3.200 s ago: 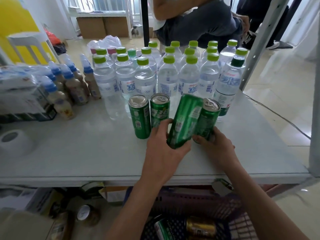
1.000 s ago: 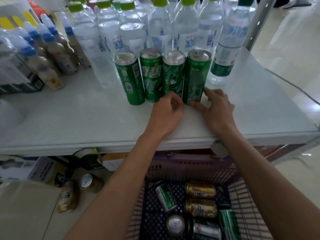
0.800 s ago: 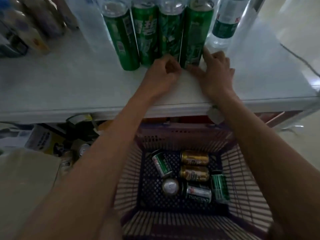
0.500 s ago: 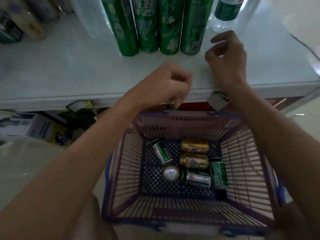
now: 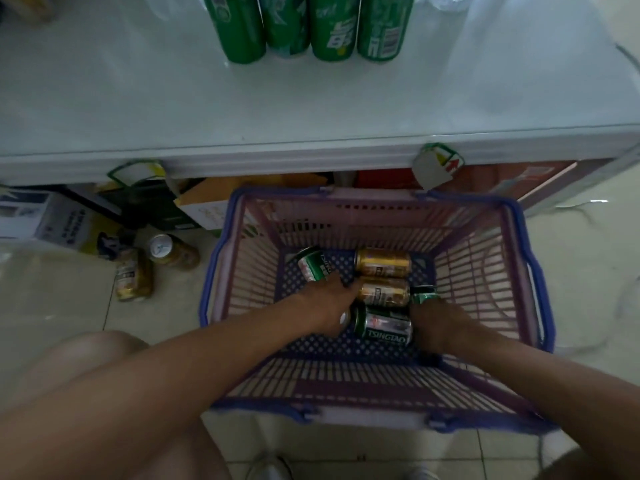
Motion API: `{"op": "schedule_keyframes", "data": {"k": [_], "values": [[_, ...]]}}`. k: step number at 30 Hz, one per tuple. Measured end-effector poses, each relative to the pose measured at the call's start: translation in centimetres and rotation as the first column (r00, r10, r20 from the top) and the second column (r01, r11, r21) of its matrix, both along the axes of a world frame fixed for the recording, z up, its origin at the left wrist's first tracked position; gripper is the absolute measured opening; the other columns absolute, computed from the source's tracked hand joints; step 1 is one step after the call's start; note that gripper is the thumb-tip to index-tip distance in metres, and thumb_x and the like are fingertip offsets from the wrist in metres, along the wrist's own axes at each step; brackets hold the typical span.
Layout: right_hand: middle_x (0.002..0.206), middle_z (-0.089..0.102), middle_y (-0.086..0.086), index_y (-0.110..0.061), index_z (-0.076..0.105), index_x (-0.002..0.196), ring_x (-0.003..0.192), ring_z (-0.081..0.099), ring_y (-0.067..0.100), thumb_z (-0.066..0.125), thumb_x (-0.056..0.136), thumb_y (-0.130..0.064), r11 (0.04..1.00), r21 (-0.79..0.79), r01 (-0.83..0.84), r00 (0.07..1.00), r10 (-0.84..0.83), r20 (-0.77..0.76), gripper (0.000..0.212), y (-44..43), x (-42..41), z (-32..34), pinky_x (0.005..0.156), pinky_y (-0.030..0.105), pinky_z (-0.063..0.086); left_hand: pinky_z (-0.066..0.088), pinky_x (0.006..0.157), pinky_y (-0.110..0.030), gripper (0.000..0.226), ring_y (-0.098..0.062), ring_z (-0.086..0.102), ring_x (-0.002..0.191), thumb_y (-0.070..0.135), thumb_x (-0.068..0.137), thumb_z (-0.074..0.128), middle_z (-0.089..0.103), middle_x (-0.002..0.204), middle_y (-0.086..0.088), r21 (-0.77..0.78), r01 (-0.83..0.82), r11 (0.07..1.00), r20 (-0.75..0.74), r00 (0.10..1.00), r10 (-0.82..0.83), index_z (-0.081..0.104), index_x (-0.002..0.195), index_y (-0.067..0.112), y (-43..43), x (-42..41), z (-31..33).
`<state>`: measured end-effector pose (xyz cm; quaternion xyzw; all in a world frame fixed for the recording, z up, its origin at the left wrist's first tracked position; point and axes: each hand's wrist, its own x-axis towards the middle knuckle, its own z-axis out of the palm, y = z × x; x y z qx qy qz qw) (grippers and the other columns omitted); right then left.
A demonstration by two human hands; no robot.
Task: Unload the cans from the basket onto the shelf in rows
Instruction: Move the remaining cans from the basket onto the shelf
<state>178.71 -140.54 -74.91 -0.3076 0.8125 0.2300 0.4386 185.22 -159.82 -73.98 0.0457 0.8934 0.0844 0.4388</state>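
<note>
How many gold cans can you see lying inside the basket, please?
2: one gold can by the far wall of the basket, another just nearer, beside the left hand. The hands may hide more.

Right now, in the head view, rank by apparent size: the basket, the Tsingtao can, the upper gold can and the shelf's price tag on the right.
1. basket, by far the largest.
2. price tag.
3. Tsingtao can and upper gold can: alike, so unranked. The tag's lead over them is slight, and it sits nearer the camera.

Two gold cans [image 5: 156, 265] lying on tiled floor [image 5: 52, 306] far left; cardboard boxes [image 5: 52, 220] behind; price tags [image 5: 436, 164] hanging above.
</note>
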Motion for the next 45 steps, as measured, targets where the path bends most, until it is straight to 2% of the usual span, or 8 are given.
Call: {"op": "schedule_keyframes", "data": {"k": [6, 11, 17, 23, 28, 35, 40, 45], "values": [[0.148, 0.038, 0.019, -0.003, 0.04, 0.147, 0.136, 0.038, 0.037, 0.061, 0.094, -0.027, 0.981, -0.105, -0.162, 0.98, 0.148, -0.132, 0.061, -1.0, 2.9, -5.6, 0.108, 0.046, 0.039, 0.054, 0.091, -0.045, 0.105, -0.047, 0.046, 0.128, 0.006, 0.087, 0.073, 0.004, 0.163, -0.028, -0.021, 0.026, 0.999, -0.073, 0.997, -0.027, -0.001, 0.162, 0.019, 0.1, 2.0, -4.8], [0.131, 0.06, 0.014, -0.006, 0.044, 0.132, 0.118, 0.061, 0.032, 0.058, 0.095, -0.017, 0.989, -0.145, -0.036, 0.991, 0.017, -0.134, 0.042, -1.8, 3.7, -8.0, 0.094, 0.04, 0.047, 0.046, 0.071, -0.037, 0.081, -0.04, 0.054, 0.115, 0.003, 0.083, 0.074, 0.031, 0.152, -0.022, 0.145, -0.174, 0.974, -0.259, 0.943, 0.207, 0.028, 0.15, 0.008, -1.0, 3.2, -8.0], [0.129, 0.062, 0.006, -0.018, 0.034, 0.144, 0.11, 0.064, 0.024, 0.081, 0.078, -0.046, 0.881, -0.398, 0.257, 0.964, -0.205, 0.168, 0.086, -0.1, -0.3, -4.0, 0.078, 0.029, 0.053, 0.053, 0.087, -0.035, 0.076, -0.023, 0.057, 0.108, 0.025, 0.057, 0.095, 0.055, 0.119, -0.004, 0.328, -0.379, 0.865, -0.144, 0.886, 0.442, 0.055, 0.12, 0.014, -4.3, 1.4, -4.4], [0.111, 0.055, -0.035, -0.047, 0.035, 0.133, 0.095, 0.056, -0.008, 0.085, 0.071, -0.051, 0.583, -0.707, 0.401, 0.913, -0.319, 0.255, 0.08, 2.2, -3.3, 6.6, 0.068, -0.003, 0.038, 0.058, 0.077, -0.029, 0.072, -0.009, 0.068, 0.09, 0.034, 0.046, 0.101, 0.069, 0.101, 0.009, 0.44, -0.419, 0.794, -0.122, 0.848, 0.515, 0.061, 0.105, 0.021, -8.7, 0.0, 6.3], [0.112, 0.072, -0.026, -0.053, 0.061, 0.12, 0.104, 0.068, -0.005, 0.09, 0.056, -0.055, 0.151, -0.85, 0.504, 0.829, -0.362, 0.427, 0.071, 4.1, -4.6, 13.0, 0.086, 0.014, 0.053, 0.058, 0.069, -0.021, 0.059, -0.006, 0.072, 0.084, 0.026, 0.054, 0.1, 0.074, 0.098, 0.007, 0.609, -0.424, 0.67, -0.116, 0.788, 0.605, 0.065, 0.101, 0.025, -13.1, 0.2, 15.6], [0.098, 0.08, -0.007, -0.041, 0.078, 0.097, 0.092, 0.076, 0.015, 0.089, 0.048, -0.055, -0.301, -0.843, 0.446, 0.731, -0.42, 0.537, 0.052, 3.8, -8.0, 19.1, 0.077, 0.028, 0.062, 0.057, 0.081, -0.061, 0.078, -0.039, 0.073, 0.094, 0.046, 0.038, 0.101, 0.076, 0.103, -0.02, 0.957, -0.271, 0.101, 0.039, 0.467, 0.883, 0.076, 0.106, 0.016, -15.6, -1.0, 18.7], [0.105, 0.078, 0.01, -0.023, 0.076, 0.098, 0.096, 0.075, 0.036, 0.09, 0.047, -0.066, -0.552, -0.745, 0.375, 0.591, -0.476, 0.651, 0.068, 1.7, -12.2, 19.2, 0.085, 0.065, 0.055, 0.056, 0.095, -0.051, 0.052, -0.027, 0.072, 0.106, 0.034, 0.058, 0.095, 0.076, 0.111, -0.007, 0.959, -0.074, -0.275, 0.276, 0.472, 0.837, 0.078, 0.105, 0.02, -11.7, -5.3, 19.4], [0.103, 0.077, -0.006, -0.019, 0.069, 0.114, 0.097, 0.073, 0.009, 0.09, 0.06, -0.046, -0.439, -0.858, 0.266, 0.641, -0.584, 0.498, 0.063, -1.6, -16.0, 19.6, 0.085, 0.025, 0.06, 0.058, 0.088, -0.041, 0.062, -0.033, 0.071, 0.109, 0.028, 0.057, 0.095, 0.074, 0.114, -0.014, 0.949, -0.068, -0.309, 0.311, 0.364, 0.878, 0.071, 0.111, 0.008, -9.0, -8.7, 18.9]]}}
